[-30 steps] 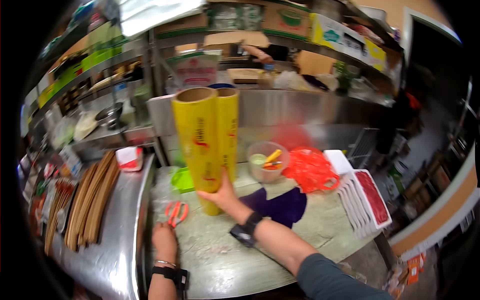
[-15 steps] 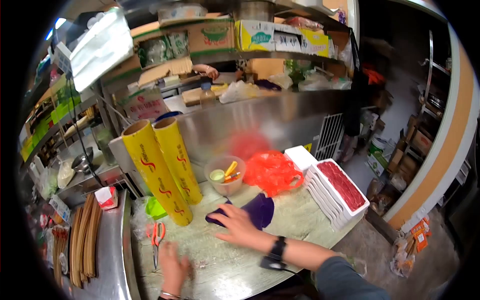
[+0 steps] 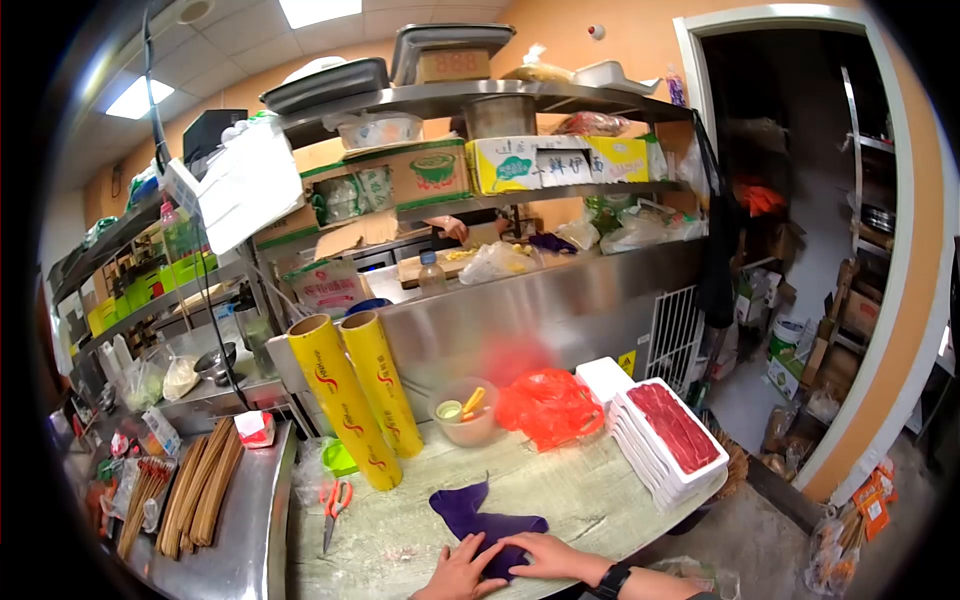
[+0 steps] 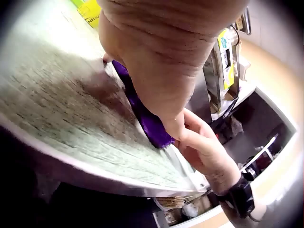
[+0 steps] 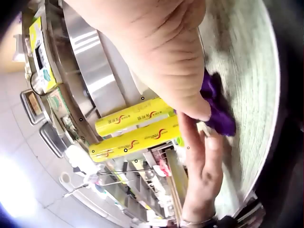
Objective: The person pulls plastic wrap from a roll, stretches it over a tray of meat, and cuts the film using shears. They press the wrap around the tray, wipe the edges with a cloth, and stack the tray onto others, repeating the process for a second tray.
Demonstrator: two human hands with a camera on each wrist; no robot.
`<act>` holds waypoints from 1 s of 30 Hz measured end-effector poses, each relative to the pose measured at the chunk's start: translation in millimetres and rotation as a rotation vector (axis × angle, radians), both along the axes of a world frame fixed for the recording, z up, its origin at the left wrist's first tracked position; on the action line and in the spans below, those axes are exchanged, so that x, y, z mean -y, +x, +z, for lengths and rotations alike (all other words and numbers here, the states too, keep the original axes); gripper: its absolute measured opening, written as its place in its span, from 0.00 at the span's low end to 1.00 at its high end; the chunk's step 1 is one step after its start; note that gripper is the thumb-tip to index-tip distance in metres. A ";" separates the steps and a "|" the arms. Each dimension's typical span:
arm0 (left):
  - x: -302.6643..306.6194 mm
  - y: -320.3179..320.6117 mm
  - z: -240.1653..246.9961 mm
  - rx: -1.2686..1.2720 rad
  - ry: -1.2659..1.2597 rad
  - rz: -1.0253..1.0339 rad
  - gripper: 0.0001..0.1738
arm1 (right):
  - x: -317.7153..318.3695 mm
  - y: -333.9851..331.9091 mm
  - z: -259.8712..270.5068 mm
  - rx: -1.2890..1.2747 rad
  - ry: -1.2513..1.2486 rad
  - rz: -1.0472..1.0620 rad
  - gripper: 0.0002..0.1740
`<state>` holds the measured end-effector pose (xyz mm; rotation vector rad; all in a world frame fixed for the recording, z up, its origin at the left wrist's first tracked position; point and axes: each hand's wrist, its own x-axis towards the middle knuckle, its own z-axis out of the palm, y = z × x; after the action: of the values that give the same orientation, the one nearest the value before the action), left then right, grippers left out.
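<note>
A dark purple cloth [image 3: 462, 508] lies crumpled near the front of the pale worktable [image 3: 400, 540]. My left hand [image 3: 462, 573] rests on its near part with the fingers spread. Beside it, my right hand [image 3: 545, 555] touches the same cloth, fingers fairly straight and pointing left. The two hands' fingertips come close together over it. From the left wrist view, the purple cloth [image 4: 149, 126] runs along under my hand toward the right hand [image 4: 204, 147]. In the right wrist view, the left hand [image 5: 204, 166] reaches to the cloth's edge.
Two tall yellow rolls [image 3: 345, 400] stand at the back left, with orange-handled scissors [image 3: 335, 510] before them. Behind the cloth are a clear tub [image 3: 465, 425] and a red plastic bag [image 3: 548, 408]. Stacked white trays [image 3: 670, 440] with red meat on top stand right. Wooden sticks [image 3: 200, 490] lie left.
A second ago my right hand gripped a yellow roll; it has let go and moved to the cloth. My left hand has come rightward from beside the scissors. The cloth now lies nearer the front edge.
</note>
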<state>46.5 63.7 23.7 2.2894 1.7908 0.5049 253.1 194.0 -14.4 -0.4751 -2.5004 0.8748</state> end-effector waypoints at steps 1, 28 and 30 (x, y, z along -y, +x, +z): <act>-1.2 -0.7 -3.6 -0.107 -0.008 0.013 0.50 | 9.4 12.7 7.8 0.045 -0.032 0.001 0.37; -211.7 237.6 -28.7 1.549 -0.811 -0.051 0.47 | -144.6 299.3 37.0 -0.743 -1.281 -0.491 0.40; -214.0 241.5 -33.2 1.553 -0.767 -0.027 0.45 | -131.7 281.3 41.4 -0.811 -1.245 -0.545 0.39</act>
<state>288.0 277.7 -9.6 0.7881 0.8221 0.9513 534.4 325.7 27.0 -0.8636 -0.8230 1.8086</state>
